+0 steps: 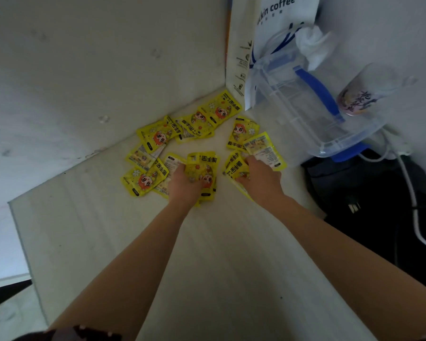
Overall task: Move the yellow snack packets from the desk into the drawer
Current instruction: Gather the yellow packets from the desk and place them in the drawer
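Note:
Several yellow snack packets (155,139) with a cartoon face lie scattered on the pale desk (207,242), near the corner where it meets the wall. My left hand (185,185) is closed over a small bunch of packets (203,168) in the middle of the spread. My right hand (261,178) grips another few packets (236,168) to the right; one more packet (265,150) lies just beyond its fingers. No drawer is in view.
A white coffee paper bag (276,25) stands in the far corner. A clear plastic box with a blue handle (312,102) and a printed cup (357,99) sit at the right. Black gear and white cables (403,193) lie past the desk's right edge.

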Action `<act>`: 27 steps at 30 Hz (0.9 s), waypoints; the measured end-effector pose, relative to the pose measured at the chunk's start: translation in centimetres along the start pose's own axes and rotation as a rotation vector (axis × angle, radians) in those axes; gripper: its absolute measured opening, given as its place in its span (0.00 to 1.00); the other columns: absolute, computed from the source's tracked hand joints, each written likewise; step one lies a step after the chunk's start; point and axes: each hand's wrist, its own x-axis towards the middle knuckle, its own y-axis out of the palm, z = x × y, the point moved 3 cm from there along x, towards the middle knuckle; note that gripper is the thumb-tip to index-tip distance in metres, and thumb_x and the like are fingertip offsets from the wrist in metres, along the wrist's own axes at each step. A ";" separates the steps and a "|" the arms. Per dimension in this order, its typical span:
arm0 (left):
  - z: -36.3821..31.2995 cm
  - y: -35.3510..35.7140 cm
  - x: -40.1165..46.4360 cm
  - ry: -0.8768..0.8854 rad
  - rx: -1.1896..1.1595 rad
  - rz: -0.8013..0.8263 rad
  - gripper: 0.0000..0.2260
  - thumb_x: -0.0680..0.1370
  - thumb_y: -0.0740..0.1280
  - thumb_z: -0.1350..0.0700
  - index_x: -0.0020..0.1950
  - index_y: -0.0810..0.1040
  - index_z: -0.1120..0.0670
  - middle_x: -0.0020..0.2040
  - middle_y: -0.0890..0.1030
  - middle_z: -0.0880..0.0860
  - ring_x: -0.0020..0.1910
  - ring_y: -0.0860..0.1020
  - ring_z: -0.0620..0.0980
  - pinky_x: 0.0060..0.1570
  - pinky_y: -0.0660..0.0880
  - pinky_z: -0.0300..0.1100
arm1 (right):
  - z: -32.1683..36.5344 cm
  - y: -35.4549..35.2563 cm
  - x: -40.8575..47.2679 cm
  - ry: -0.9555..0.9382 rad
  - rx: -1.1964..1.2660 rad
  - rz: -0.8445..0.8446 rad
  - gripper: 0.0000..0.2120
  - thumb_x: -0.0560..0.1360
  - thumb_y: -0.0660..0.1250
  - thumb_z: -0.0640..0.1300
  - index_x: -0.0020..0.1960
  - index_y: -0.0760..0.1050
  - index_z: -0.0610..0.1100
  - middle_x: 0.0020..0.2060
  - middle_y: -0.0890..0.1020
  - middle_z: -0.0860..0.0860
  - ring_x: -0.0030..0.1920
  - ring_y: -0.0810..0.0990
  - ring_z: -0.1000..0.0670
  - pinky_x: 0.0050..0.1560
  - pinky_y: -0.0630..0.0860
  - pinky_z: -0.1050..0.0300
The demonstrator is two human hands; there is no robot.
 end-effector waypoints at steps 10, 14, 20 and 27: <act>5.4 -1.1 -9.6 0.139 0.031 0.004 0.15 0.71 0.74 0.56 0.54 0.73 0.54 0.47 0.79 0.49 0.47 0.78 0.51 0.46 0.78 0.47 | -1.9 0.9 -10.0 -0.038 0.140 -0.056 0.18 0.77 0.64 0.49 0.62 0.64 0.43 0.52 0.79 0.43 0.51 0.78 0.40 0.47 0.76 0.46; 7.1 -0.8 -13.7 0.211 0.075 0.009 0.14 0.72 0.73 0.57 0.52 0.72 0.54 0.46 0.80 0.51 0.44 0.79 0.52 0.40 0.75 0.42 | -2.6 1.9 -15.2 0.003 0.171 -0.034 0.15 0.77 0.64 0.50 0.58 0.63 0.45 0.52 0.79 0.44 0.49 0.77 0.41 0.45 0.76 0.45; 9.9 -0.4 -18.7 0.261 0.091 0.038 0.15 0.70 0.74 0.56 0.51 0.72 0.55 0.44 0.80 0.50 0.43 0.78 0.52 0.40 0.74 0.43 | -3.6 3.2 -23.7 0.082 0.346 -0.074 0.17 0.77 0.66 0.48 0.60 0.62 0.48 0.52 0.80 0.46 0.49 0.79 0.45 0.48 0.77 0.47; 15.6 -0.8 -23.5 0.245 0.049 0.169 0.17 0.63 0.78 0.50 0.46 0.74 0.49 0.41 0.81 0.47 0.42 0.81 0.52 0.41 0.80 0.55 | -4.3 6.9 -33.2 0.260 0.635 -0.195 0.26 0.73 0.71 0.45 0.64 0.59 0.54 0.43 0.82 0.51 0.43 0.82 0.47 0.44 0.79 0.53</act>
